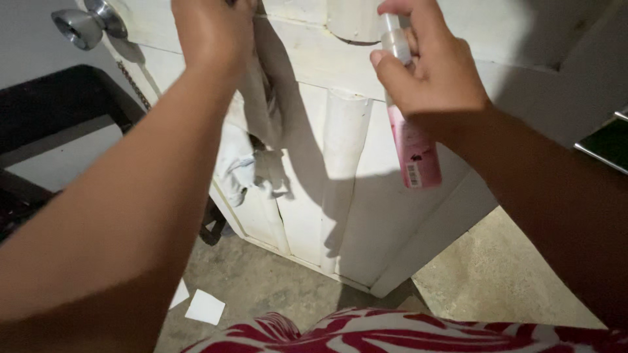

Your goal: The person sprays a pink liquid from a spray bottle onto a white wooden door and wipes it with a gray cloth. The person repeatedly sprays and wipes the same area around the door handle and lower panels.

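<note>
Red-striped garment [392, 330] nearest lens; my left hand [210, 29] clutches white cloth [252, 131] against white door [366, 216], right hand [435, 72] grips pink spray bottle [413, 147], finger on nozzle; overspray could wet metal doorknob [85, 23].

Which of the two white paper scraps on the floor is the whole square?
The right scrap, a full square lying clear on the concrete; the left scrap is partly hidden behind the left forearm.

Both arms raised; left hand [212, 29] seemingly fisted, right hand [432, 72] gripping.
</note>
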